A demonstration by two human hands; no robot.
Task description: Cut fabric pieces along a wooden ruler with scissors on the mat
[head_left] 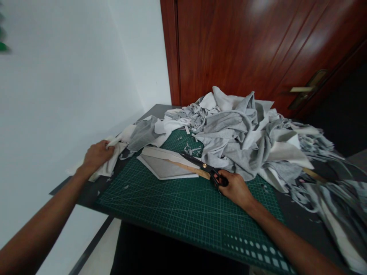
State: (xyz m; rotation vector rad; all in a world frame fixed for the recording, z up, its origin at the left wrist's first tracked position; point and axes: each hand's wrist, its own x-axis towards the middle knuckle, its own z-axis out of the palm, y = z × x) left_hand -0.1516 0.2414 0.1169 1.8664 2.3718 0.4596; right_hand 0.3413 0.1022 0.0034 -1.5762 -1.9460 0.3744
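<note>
On the mat (pixel 172 202): grey piece (pixel 163 170), lying flat, scissors (pixel 204 165) across its right end.
Right hand (pixel 236 189): fingers wrapped round the scissors' handles.
Left hand (pixel 99 154): fingers clenched on pale cloth (pixel 107 166) at the counter's (pixel 86 198) left side.
Blades (pixel 190 158): probably best kept low and level, the piece unwrinkled beneath.

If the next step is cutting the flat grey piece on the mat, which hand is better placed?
Probably the right hand: it holds the scissors, blades over the flat grey piece. The left hand holds white cloth off to the side.
</note>
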